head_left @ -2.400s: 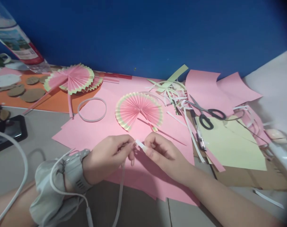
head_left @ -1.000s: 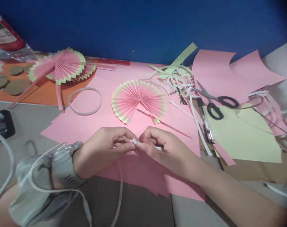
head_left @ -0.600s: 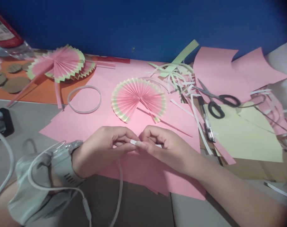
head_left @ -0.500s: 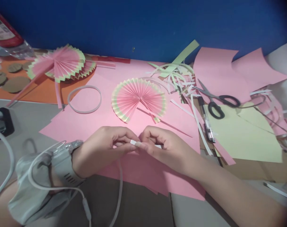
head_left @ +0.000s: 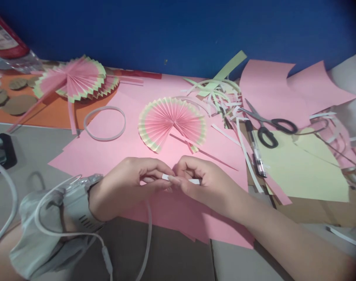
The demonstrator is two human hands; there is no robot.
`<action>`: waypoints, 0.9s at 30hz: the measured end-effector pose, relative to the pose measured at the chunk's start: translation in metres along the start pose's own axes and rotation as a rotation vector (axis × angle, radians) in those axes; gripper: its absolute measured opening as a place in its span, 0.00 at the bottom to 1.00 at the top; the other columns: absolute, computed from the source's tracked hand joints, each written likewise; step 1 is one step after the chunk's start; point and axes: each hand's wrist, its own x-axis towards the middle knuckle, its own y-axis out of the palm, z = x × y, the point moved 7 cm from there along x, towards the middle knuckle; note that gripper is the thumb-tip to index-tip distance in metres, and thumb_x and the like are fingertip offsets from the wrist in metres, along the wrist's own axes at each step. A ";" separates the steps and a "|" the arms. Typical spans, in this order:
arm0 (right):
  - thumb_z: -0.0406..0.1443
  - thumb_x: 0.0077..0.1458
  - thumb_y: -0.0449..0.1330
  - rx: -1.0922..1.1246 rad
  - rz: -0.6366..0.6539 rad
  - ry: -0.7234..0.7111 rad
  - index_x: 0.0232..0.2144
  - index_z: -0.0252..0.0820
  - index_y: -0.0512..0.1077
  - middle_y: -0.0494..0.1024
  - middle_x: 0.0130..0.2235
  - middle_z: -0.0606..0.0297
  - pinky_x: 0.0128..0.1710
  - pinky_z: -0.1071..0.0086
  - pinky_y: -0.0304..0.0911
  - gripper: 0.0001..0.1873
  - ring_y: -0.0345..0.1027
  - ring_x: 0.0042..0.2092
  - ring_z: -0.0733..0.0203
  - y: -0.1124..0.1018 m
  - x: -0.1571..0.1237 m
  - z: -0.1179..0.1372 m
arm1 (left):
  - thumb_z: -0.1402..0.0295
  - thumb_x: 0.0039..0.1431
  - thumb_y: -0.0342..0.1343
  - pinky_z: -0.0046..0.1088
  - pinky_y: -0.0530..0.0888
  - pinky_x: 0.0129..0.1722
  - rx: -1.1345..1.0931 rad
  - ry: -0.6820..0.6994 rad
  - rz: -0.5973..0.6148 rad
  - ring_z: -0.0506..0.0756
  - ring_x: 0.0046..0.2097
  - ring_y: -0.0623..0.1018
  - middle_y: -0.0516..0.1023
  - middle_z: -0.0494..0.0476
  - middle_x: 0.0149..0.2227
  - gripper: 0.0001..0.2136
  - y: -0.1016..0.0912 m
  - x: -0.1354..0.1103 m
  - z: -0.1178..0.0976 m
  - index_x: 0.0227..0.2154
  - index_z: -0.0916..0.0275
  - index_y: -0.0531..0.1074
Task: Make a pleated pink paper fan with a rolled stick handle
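Between my two hands is a narrow white strip (head_left: 195, 181), its short left end showing at the fingertips and its other part by the right palm. My left hand (head_left: 131, 179) pinches the left end with thumb and fingers. My right hand (head_left: 208, 183) is closed on the strip, its thumb lying over the middle. Just beyond the fingers, a pleated pink paper fan (head_left: 154, 121) with a green and pale yellow edge lies spread on pink paper sheets (head_left: 86, 156). A thin pink paper strip (head_left: 210, 152) lies at the fan's lower right.
At the right are scissors (head_left: 265, 123), a pen (head_left: 256, 150), a pale green sheet (head_left: 306, 168) and tangled paper offcuts (head_left: 219, 93). More pleated fans (head_left: 84, 78), a pale ring (head_left: 104, 138) and a bottle (head_left: 10, 43) stand left. A white cable (head_left: 69, 233) crosses my left wrist.
The white strip has turned slightly, its left end now lower and flatter, and more of it shows by the right palm. Both hands have barely moved.
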 end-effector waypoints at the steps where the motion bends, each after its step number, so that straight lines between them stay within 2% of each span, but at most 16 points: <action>1: 0.39 0.57 0.57 0.004 0.002 -0.003 0.26 0.43 0.60 0.56 0.24 0.75 0.23 0.75 0.45 0.11 0.49 0.26 0.71 0.000 0.000 0.000 | 0.65 0.55 0.59 0.19 0.72 0.34 0.007 0.004 -0.004 0.50 0.36 0.79 0.82 0.49 0.34 0.07 0.000 0.000 0.000 0.36 0.60 0.77; 7: 0.35 0.56 0.56 -0.005 -0.005 -0.025 0.25 0.43 0.59 0.56 0.24 0.76 0.24 0.76 0.45 0.10 0.49 0.26 0.71 0.001 -0.001 0.002 | 0.64 0.55 0.59 0.21 0.73 0.36 -0.001 -0.012 0.019 0.52 0.38 0.80 0.82 0.51 0.36 0.09 0.000 -0.001 0.001 0.37 0.60 0.76; 10: 0.36 0.57 0.56 -0.009 -0.002 -0.043 0.26 0.43 0.59 0.56 0.24 0.76 0.24 0.76 0.46 0.11 0.49 0.26 0.71 0.002 -0.002 0.003 | 0.64 0.55 0.58 0.21 0.73 0.36 -0.011 -0.015 0.048 0.52 0.39 0.79 0.81 0.53 0.37 0.10 0.002 -0.002 0.000 0.39 0.61 0.75; 15: 0.37 0.58 0.56 0.014 -0.019 -0.036 0.25 0.42 0.59 0.56 0.24 0.75 0.24 0.77 0.46 0.11 0.50 0.26 0.71 0.001 -0.001 0.004 | 0.68 0.58 0.54 0.21 0.71 0.34 0.007 0.056 0.063 0.50 0.36 0.76 0.78 0.54 0.36 0.09 0.004 -0.005 -0.004 0.41 0.62 0.71; 20: 0.37 0.56 0.58 0.059 -0.027 -0.013 0.25 0.42 0.60 0.61 0.24 0.75 0.25 0.77 0.48 0.12 0.53 0.25 0.71 0.003 0.000 0.006 | 0.68 0.63 0.47 0.27 0.70 0.38 -0.031 0.190 0.114 0.52 0.39 0.76 0.77 0.58 0.39 0.12 0.004 -0.010 -0.017 0.47 0.64 0.65; 23: 0.37 0.55 0.59 0.069 -0.036 -0.003 0.24 0.42 0.60 0.62 0.24 0.74 0.25 0.76 0.49 0.12 0.54 0.25 0.71 0.004 0.000 0.006 | 0.66 0.65 0.41 0.28 0.69 0.38 0.045 0.214 0.075 0.52 0.37 0.74 0.77 0.57 0.37 0.13 -0.001 -0.010 -0.021 0.46 0.64 0.65; 27: 0.37 0.55 0.59 0.080 -0.039 -0.010 0.24 0.42 0.60 0.62 0.24 0.74 0.25 0.77 0.50 0.12 0.55 0.25 0.71 0.005 0.000 0.005 | 0.65 0.65 0.41 0.27 0.68 0.39 0.103 0.237 0.066 0.53 0.40 0.74 0.77 0.56 0.38 0.13 -0.002 -0.009 -0.022 0.46 0.64 0.66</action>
